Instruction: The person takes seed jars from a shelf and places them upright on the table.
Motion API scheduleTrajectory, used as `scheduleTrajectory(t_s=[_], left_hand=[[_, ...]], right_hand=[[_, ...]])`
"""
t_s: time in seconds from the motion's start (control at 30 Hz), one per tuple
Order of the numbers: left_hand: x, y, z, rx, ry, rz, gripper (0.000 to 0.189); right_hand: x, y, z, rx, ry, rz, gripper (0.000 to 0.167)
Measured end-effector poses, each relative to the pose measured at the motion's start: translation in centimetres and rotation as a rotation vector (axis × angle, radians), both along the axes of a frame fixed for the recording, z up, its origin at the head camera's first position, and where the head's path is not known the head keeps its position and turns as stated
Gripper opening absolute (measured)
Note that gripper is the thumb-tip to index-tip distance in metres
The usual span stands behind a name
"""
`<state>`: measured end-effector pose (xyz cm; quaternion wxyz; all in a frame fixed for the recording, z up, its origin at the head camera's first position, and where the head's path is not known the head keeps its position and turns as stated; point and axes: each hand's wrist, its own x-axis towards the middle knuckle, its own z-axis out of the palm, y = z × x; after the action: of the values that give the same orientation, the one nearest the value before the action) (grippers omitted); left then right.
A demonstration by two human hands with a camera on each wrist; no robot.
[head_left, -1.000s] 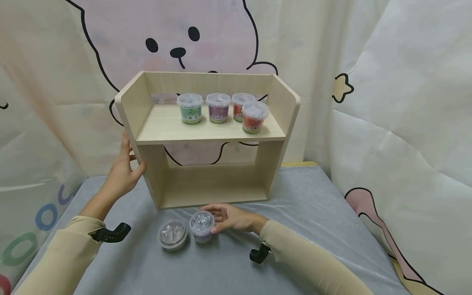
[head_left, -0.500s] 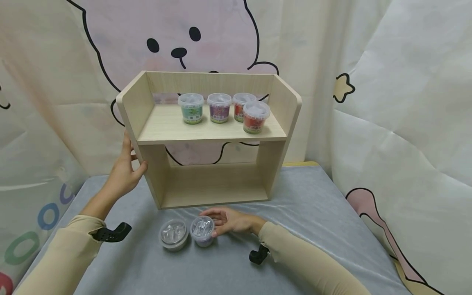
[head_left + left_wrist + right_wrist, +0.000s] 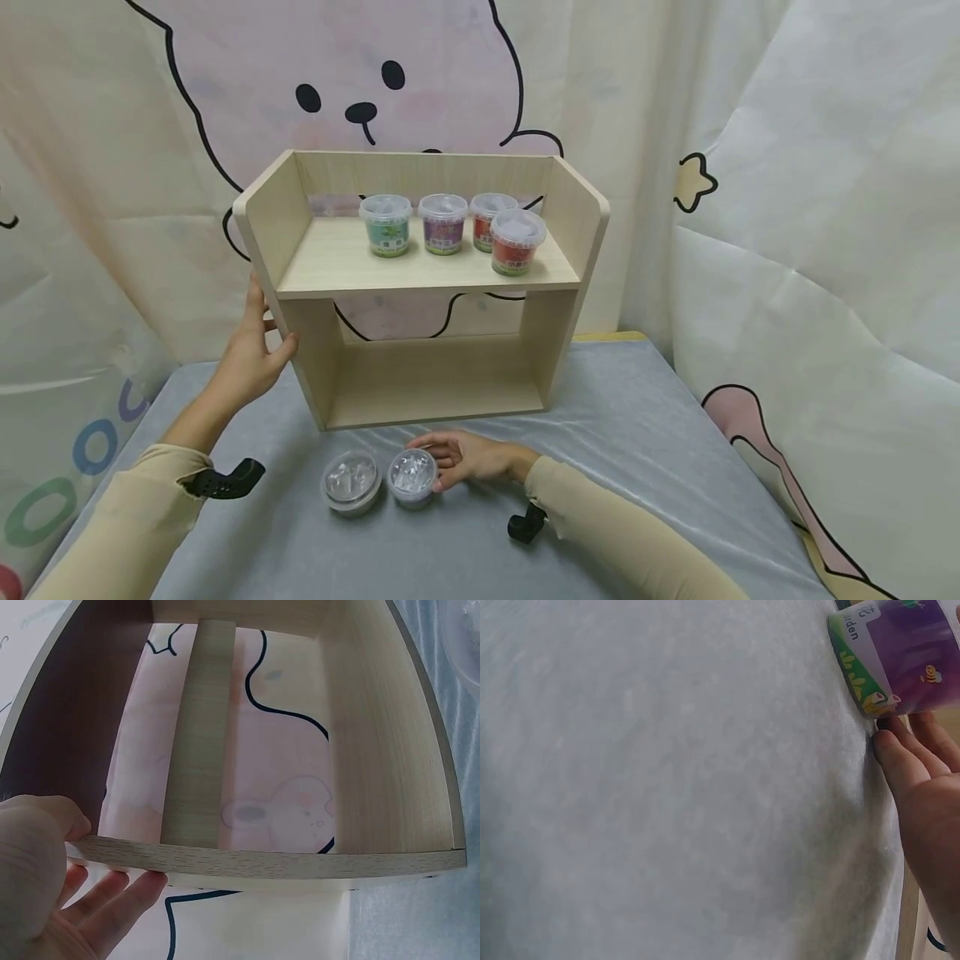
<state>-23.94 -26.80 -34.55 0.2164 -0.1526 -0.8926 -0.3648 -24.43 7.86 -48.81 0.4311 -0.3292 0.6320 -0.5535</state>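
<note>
In the head view my left hand [image 3: 255, 358] grips the left side of a pale wooden shelf unit [image 3: 408, 292]. The left wrist view shows the thumb on one face of the side panel [image 3: 300, 859] and the fingers on the other. My right hand [image 3: 472, 458] holds a small clear-lidded plastic tub [image 3: 412, 473] low over the cloth, thumb at its right side, fingers reaching behind. In the right wrist view this tub [image 3: 915, 656] has a purple label with a bee and green trim. Left of it stands another lidded tub [image 3: 351, 482].
On the upper board stand a green tub [image 3: 387, 227], a purple tub [image 3: 442, 225] and two red tubs, the front one [image 3: 516, 243] partly covering the rear one [image 3: 487, 225]. A blue-grey cloth [image 3: 600, 450] covers the table. Printed curtains [image 3: 600, 100] hang behind.
The right hand and its purple-labelled tub have shifted slightly towards the person and downward. The left hand has kept its grip on the shelf unit.
</note>
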Motion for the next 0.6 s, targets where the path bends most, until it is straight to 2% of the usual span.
scheduleTrajectory(t_s=[0.13, 0.37, 0.6], left_hand=[[0.1, 0.1, 0.0, 0.006, 0.007, -0.001, 0.100], [0.0, 0.1, -0.1, 0.017, 0.006, 0.003, 0.099], [0.1, 0.1, -0.1, 0.014, -0.014, 0.011, 0.101]], right_hand=[[-0.2, 0.3, -0.1, 0.005, -0.017, 0.024, 0.073], [-0.4, 0.5, 0.5, 0.055, 0.044, 0.009, 0.066], [-0.5, 1.0, 2.1, 0.004, -0.022, -0.038, 0.055]])
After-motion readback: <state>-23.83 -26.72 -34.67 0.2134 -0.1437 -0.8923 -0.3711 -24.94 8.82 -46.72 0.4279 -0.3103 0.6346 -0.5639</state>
